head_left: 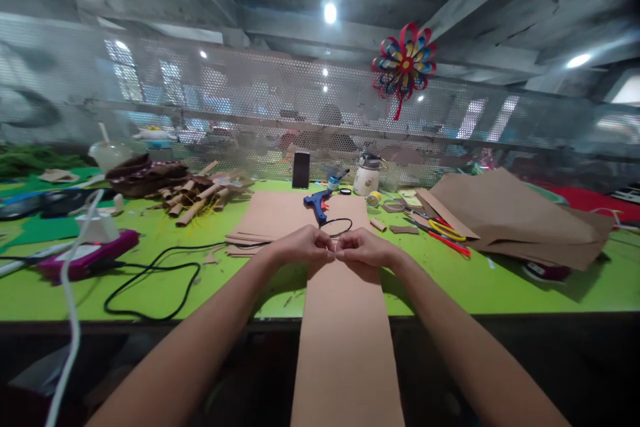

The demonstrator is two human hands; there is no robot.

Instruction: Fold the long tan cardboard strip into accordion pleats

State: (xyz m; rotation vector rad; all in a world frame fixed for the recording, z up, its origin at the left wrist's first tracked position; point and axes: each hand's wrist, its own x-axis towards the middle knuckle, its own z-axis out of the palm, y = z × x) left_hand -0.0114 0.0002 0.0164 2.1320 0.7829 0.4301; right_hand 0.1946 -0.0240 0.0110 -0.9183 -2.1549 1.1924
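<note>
A long strip of brown kraft paper (347, 340) runs from the table over its front edge towards me. At its far end my left hand (311, 245) and my right hand (364, 248) meet, fingertips pinched together at the paper's edge. The exact fold or edge between the fingers is too small to make out. Just beyond my hands, a blue glue gun (318, 205) with an orange trigger rests on a stack of brown paper sheets (270, 210). Its black cable (165, 250) loops across the table to the left.
Left on the green table (220, 293) are a purple power strip (90, 255) and several rolled paper tubes (197, 203). To the right lie red-handled scissors (450, 243), yellow-handled scissors (447, 232) and large brown sheets (515, 213). A white jar (367, 179) and a phone (301, 170) stand behind.
</note>
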